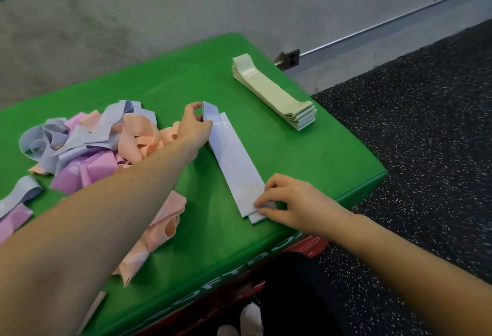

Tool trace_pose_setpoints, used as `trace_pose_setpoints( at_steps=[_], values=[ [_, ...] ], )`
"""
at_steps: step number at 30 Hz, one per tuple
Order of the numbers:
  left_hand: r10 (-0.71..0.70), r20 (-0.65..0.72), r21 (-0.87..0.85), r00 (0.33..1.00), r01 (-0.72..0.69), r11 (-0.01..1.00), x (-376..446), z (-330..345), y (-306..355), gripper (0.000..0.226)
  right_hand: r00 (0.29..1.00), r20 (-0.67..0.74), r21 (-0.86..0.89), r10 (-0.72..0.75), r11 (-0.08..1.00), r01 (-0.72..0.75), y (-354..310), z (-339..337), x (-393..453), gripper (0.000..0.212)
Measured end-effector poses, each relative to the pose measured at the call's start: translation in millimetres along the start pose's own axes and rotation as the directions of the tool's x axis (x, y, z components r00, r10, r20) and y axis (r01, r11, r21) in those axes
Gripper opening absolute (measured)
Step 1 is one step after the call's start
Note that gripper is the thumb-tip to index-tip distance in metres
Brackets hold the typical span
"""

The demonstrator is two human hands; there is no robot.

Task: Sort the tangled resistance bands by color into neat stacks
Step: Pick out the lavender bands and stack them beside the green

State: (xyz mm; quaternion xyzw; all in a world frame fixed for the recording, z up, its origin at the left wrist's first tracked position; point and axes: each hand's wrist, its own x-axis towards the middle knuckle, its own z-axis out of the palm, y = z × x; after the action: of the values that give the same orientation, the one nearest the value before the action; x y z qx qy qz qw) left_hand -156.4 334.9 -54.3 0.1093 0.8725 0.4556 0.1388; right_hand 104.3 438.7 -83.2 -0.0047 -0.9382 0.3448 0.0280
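A flat lavender-blue band (pixel 235 165) lies stretched out on the green box top (pixel 306 154), on top of another band of the same colour. My left hand (pixel 193 127) pinches its far end, which curls upward. My right hand (pixel 290 201) pinches its near end at the front edge. A neat stack of pale green bands (pixel 274 91) lies at the far right. A tangled pile of lavender, peach and pink bands (pixel 90 141) sits at the left.
A loose peach band (pixel 162 226) lies under my left forearm, with a lavender and a pink band (pixel 16 207) at the left edge. The box's right edge drops to black speckled floor (pixel 426 135). A wall outlet (pixel 291 58) is behind the box.
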Motion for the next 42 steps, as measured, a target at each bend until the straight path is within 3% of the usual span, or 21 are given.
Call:
trace_pose_setpoints(
  at_steps=[4,10,14,23,29,33,38,42],
  values=[
    [0.007,-0.028,0.057,1.0,-0.005,0.998,11,2,-7,0.061,0.998,-0.035,-0.011,-0.051,0.999,0.051,1,2,4,0.019],
    [0.028,0.013,-0.123,1.0,-0.026,0.992,13,3,0,0.058,0.948,-0.201,-0.126,-0.245,0.967,0.223,2,-4,-4,0.016],
    [0.07,0.078,-0.001,0.995,-0.07,0.998,8,6,-7,0.055,0.902,-0.118,-0.22,-0.416,0.897,0.384,12,-1,-7,0.012],
    [0.112,-0.051,0.191,0.992,-0.101,0.976,10,13,-13,0.045,0.894,-0.082,-0.221,-0.44,0.883,0.414,23,3,-6,0.016],
    [0.107,-0.013,0.254,0.994,-0.1,0.962,22,10,-10,0.046,0.908,-0.098,-0.199,-0.408,0.902,0.383,28,0,-4,0.017],
    [0.102,-0.041,0.305,0.994,-0.085,0.949,29,7,-10,0.027,0.909,-0.093,-0.177,-0.407,0.905,0.387,29,0,-3,0.017],
    [0.118,0.005,0.371,0.993,-0.112,0.922,35,5,-11,0.054,0.924,-0.061,-0.201,-0.378,0.911,0.36,34,0,-3,0.019],
    [0.103,0.082,0.455,0.991,-0.129,0.881,33,3,-3,0.045,0.928,-0.074,-0.161,-0.366,0.922,0.351,35,0,-3,0.018]
  ],
)
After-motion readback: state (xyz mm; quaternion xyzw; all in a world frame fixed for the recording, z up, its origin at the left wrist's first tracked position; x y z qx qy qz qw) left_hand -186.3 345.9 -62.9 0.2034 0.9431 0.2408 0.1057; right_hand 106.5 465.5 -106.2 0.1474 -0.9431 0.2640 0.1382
